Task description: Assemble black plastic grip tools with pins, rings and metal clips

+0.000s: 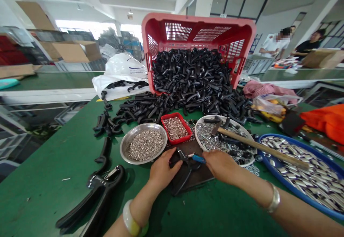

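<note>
While my left hand [163, 169] wraps its fingers [169, 155] tightly round a black plastic clamp [182, 179], my right hand [221, 165] closes on a blue-handled tool [199, 159] touching the clamp's metal spring [190, 155], both over a dark mat [200, 174] on the green desk [40, 194], right beside a steel dish [123, 149] of small rings.

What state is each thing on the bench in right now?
Left hand, holding a black plastic handle
Right hand, holding a blue-handled tool
Red crate, tipped over, black plastic parts spilled out
Steel dish, full of small metal rings
Red tray, heaped with thin metal pieces
Hammer, lying across a white plate
Blue tray, full of metal pieces
</note>
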{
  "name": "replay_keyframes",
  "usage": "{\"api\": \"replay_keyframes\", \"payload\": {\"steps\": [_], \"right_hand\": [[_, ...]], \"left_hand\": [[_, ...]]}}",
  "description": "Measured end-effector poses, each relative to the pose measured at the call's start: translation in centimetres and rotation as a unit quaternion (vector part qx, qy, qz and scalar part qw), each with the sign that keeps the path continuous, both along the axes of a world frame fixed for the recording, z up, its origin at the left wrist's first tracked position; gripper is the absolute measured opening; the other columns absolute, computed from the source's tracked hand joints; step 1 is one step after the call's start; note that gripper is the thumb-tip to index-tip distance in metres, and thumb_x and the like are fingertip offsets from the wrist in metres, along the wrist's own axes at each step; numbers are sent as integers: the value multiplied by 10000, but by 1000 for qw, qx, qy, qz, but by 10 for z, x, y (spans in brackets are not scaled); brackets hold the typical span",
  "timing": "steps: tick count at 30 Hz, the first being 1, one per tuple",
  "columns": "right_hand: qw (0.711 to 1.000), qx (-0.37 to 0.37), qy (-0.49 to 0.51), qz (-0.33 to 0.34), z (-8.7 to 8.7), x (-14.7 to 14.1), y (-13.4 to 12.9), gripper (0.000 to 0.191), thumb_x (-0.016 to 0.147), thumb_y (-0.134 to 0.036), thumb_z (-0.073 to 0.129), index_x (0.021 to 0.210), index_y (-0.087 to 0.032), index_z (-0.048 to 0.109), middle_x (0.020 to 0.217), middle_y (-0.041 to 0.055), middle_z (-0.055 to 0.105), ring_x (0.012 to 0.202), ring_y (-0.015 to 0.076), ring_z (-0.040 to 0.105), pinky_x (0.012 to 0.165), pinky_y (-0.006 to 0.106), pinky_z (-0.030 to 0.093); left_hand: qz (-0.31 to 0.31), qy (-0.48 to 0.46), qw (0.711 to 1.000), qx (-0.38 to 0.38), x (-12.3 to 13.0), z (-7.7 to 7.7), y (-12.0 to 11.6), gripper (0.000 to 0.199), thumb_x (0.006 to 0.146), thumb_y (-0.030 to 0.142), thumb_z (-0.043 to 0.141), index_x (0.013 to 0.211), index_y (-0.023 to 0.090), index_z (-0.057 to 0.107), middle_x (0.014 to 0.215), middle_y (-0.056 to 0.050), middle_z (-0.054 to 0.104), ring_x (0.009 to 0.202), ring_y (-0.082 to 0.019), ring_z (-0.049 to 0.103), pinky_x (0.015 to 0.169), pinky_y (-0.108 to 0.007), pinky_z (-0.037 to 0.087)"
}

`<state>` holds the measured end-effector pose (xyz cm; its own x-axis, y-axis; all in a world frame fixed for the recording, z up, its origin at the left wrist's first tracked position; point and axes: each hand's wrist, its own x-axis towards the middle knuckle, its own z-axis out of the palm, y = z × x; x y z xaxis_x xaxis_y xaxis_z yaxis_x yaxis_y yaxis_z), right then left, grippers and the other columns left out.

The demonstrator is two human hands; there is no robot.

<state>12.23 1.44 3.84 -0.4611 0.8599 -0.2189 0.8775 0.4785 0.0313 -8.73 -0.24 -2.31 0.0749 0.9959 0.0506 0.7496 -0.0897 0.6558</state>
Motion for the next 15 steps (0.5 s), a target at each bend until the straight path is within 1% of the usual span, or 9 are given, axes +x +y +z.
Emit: {"api": "replay_keyframes", "payload": {"steps": [2, 3, 4, 6, 8, 9, 10, 13, 15], "right_hand": [[996, -49, 70, 5, -3, 6, 5, 131, 746, -166, 480, 844, -165, 568, 750, 68, 644, 700, 175, 591, 576, 233, 371], [993, -55, 103, 0, -6, 8, 8, 116, 747, -194, 485, 832, -169, 560, 726, 51, 636, 673, 164, 582, 564, 229, 367], [990, -45, 132, -11, -8, 10, 9, 105, 755, -217, 477, 813, -170, 550, 702, 43, 625, 651, 160, 573, 559, 233, 366], [982, 0, 186, -39, -13, 12, 11, 108, 776, -247, 448, 767, -170, 523, 656, 38, 600, 613, 161, 558, 556, 252, 370], [960, 20, 274, -58, -14, 9, 9, 111, 789, -270, 437, 757, -182, 497, 608, 17, 572, 564, 152, 540, 530, 258, 376], [939, 13, 337, -68, -15, 6, 8, 107, 790, -283, 444, 783, -187, 490, 603, 5, 566, 537, 141, 531, 508, 253, 380], [910, -4, 406, -82, -16, 3, 6, 118, 788, -301, 457, 828, -193, 485, 611, -6, 566, 508, 129, 521, 475, 244, 384], [799, -72, 581, -138, -22, -12, 1, 277, 765, -354, 516, 985, -204, 441, 629, -27, 569, 465, 112, 527, 410, 228, 422], [736, -99, 649, -166, -31, -21, -1, 326, 742, -377, 556, 981, -196, 428, 602, -37, 559, 483, 122, 559, 426, 241, 470]], "left_hand": [[-2, 3, 1000, -6, 0, 1, 0, 523, 756, 422, 484, 1243, 234, 443, 1225, -30, 517, 905, -166, 572, 792, -265, 451], [-3, 5, 1000, -8, 0, 1, 0, 525, 757, 424, 484, 1245, 235, 442, 1229, -30, 513, 923, -170, 568, 801, -268, 449], [-4, 7, 1000, -9, 0, 1, 0, 525, 757, 425, 483, 1245, 236, 441, 1233, -29, 511, 942, -175, 563, 809, -271, 446], [-5, 9, 1000, -5, 0, 1, 0, 525, 759, 426, 480, 1247, 237, 438, 1241, -24, 505, 979, -184, 549, 828, -278, 439], [-4, 9, 1000, -3, 0, 1, 0, 525, 759, 424, 481, 1247, 235, 437, 1247, -19, 499, 1009, -193, 535, 851, -286, 429], [-3, 7, 1000, -4, 0, 1, 0, 524, 759, 424, 482, 1247, 237, 437, 1251, -16, 496, 1019, -197, 530, 864, -291, 423], [-4, 6, 1000, -7, 0, 1, 0, 525, 759, 424, 484, 1248, 240, 435, 1254, -14, 493, 1027, -199, 525, 876, -295, 417], [-3, 3, 1000, -12, 0, 0, 0, 520, 760, 417, 489, 1247, 243, 436, 1256, -14, 490, 1038, -199, 518, 891, -299, 408], [-4, 4, 1000, -9, 0, 0, 0, 517, 762, 415, 487, 1243, 234, 439, 1254, -19, 493, 1045, -195, 516, 888, -295, 410]]}}
